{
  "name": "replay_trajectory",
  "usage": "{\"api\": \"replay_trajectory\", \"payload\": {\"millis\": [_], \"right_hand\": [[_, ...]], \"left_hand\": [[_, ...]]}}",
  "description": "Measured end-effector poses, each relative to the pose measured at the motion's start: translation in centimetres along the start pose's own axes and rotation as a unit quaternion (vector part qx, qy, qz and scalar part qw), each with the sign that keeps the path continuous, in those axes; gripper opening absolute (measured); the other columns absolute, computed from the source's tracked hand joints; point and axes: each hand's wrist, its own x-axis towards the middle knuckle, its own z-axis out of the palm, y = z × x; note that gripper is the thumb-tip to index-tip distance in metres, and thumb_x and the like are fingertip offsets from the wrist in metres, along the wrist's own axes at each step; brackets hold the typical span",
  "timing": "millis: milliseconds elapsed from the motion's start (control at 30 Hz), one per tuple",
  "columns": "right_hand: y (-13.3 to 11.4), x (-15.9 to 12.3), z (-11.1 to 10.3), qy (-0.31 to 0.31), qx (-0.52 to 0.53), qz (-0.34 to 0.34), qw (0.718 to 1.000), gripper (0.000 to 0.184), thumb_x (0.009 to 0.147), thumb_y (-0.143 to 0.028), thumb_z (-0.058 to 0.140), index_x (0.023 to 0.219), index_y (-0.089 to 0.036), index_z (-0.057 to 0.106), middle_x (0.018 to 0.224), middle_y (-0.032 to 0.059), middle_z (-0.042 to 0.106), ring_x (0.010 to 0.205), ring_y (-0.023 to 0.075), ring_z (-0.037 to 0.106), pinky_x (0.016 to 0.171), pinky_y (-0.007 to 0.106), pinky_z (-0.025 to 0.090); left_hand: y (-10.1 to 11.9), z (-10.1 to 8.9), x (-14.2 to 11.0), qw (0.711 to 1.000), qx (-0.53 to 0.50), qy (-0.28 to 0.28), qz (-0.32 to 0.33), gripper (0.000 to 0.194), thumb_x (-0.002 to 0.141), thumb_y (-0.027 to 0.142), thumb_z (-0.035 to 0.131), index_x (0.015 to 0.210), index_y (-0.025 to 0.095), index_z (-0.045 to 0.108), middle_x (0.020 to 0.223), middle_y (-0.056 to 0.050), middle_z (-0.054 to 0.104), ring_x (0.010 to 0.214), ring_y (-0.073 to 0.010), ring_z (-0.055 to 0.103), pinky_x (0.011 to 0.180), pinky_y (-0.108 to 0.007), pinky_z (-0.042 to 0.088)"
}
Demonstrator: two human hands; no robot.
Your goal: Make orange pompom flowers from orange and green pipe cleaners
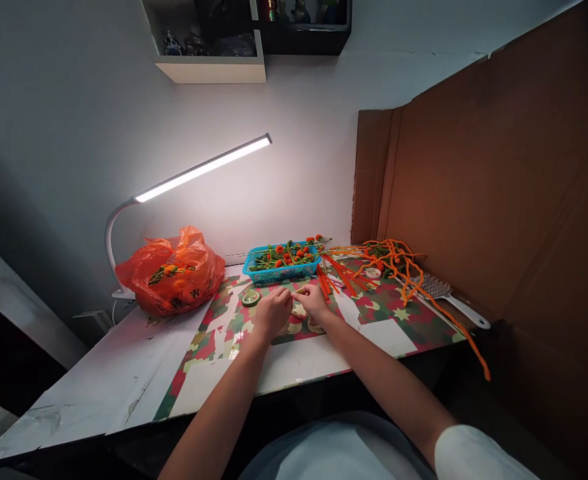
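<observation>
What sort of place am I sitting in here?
Probably a home craft desk: there's a lit LED desk lamp, a roll of green tape, and a blue plastic basket holding orange flowers on green stems.

Flowers (pixel 288 255) in basket (pixel 281 273), tape roll (pixel 251 304) before it, bag (pixel 201 277) left, brush (pixel 450 298) right

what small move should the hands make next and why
Perhaps a small, gentle twist between the left hand and right hand, leaving the green roll for later: they nearly meet, seemingly pinching something small, mostly hidden, while the roll lies beside them.
</observation>
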Motion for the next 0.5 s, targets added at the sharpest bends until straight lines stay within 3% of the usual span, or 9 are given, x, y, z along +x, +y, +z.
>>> {"api": "replay_trajectory", "payload": {"millis": [133, 267, 400, 500], "right_hand": [[-0.6, -0.5, -0.4, 0.012, -0.115, -0.028, 0.993, 0.013, 0.068, -0.027, 0.065, 0.062, -0.018, 0.058, 0.059, -0.0016, 0.054, 0.059, 0.0133, 0.049, 0.056, 0.025, 0.035], [-1.5, -1.4, -0.7, 0.052, -0.271, -0.079, 0.958, 0.009, 0.07, -0.022, 0.066, 0.064, -0.018, 0.06, 0.077, 0.0057, 0.064, 0.083, 0.0213, 0.056, 0.072, 0.032, 0.038], [-2.2, -1.9, -0.6, 0.039, -0.355, -0.054, 0.932, 0.008, 0.075, -0.019, 0.06, 0.069, -0.018, 0.064, 0.089, 0.0101, 0.067, 0.097, 0.0258, 0.055, 0.081, 0.038, 0.035], [-2.7, -1.8, -0.8, 0.019, -0.387, -0.003, 0.922, 0.015, 0.076, -0.017, 0.053, 0.065, -0.017, 0.064, 0.084, 0.0083, 0.068, 0.093, 0.0236, 0.056, 0.08, 0.035, 0.033]], "left_hand": [[0.2, 0.4, 0.1, 0.994, 0.093, -0.037, 0.035, 0.019, 0.084, 0.013, 0.045, 0.074, 0.016, 0.061, 0.079, -0.01, 0.063, 0.075, -0.0217, 0.058, 0.059, -0.028, 0.034], [0.4, 1.3, 0.3, 0.986, 0.132, -0.088, 0.045, 0.019, 0.081, 0.007, 0.046, 0.076, 0.014, 0.063, 0.081, -0.012, 0.063, 0.079, -0.0246, 0.058, 0.063, -0.031, 0.036], [0.8, 1.8, 0.3, 0.986, 0.132, -0.091, 0.041, 0.017, 0.082, 0.008, 0.049, 0.079, 0.014, 0.064, 0.081, -0.012, 0.064, 0.083, -0.0261, 0.058, 0.063, -0.032, 0.037], [0.8, 1.7, 0.2, 0.985, 0.143, -0.072, 0.062, 0.016, 0.082, 0.008, 0.051, 0.078, 0.015, 0.065, 0.08, -0.01, 0.064, 0.084, -0.0254, 0.058, 0.066, -0.033, 0.039]]}}
